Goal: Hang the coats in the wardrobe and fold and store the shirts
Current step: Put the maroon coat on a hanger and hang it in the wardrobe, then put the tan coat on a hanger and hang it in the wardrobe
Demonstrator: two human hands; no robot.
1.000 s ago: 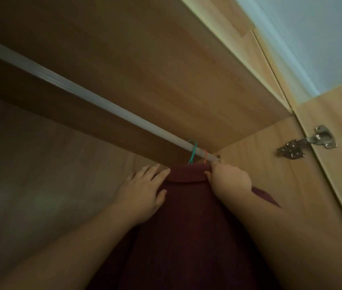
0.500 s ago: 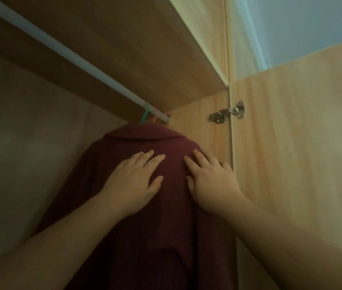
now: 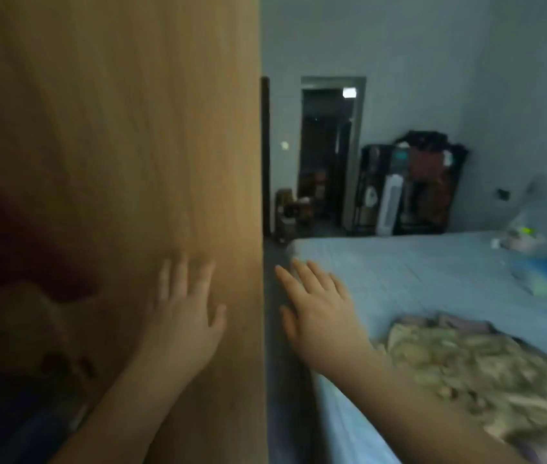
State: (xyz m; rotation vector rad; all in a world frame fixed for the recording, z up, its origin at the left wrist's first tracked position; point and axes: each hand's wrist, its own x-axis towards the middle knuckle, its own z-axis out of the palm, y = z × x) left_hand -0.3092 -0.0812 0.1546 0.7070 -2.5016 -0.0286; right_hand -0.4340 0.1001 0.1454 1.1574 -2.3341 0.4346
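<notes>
The open wooden wardrobe door (image 3: 165,128) fills the left half of the head view. A dark red coat (image 3: 4,249) shows blurred at the far left, inside the wardrobe. My left hand (image 3: 185,316) is in front of the door with straight, spread fingers and holds nothing. My right hand (image 3: 322,313) reaches out over the near edge of the bed (image 3: 416,272), fingers straight and empty. A pale, beige patterned garment (image 3: 486,373) lies crumpled on the bed to the right of my right forearm.
The bed has a light blue sheet, with a pillow and small items (image 3: 540,229) at its far right. A narrow strip of floor (image 3: 282,380) runs between door and bed. A doorway (image 3: 329,155) and a dark cluttered rack (image 3: 426,182) stand at the far wall.
My view has swung from the wardrobe interior to the right, towards the bed. Both hands have come off the hanging red coat and now reach forward, empty.
</notes>
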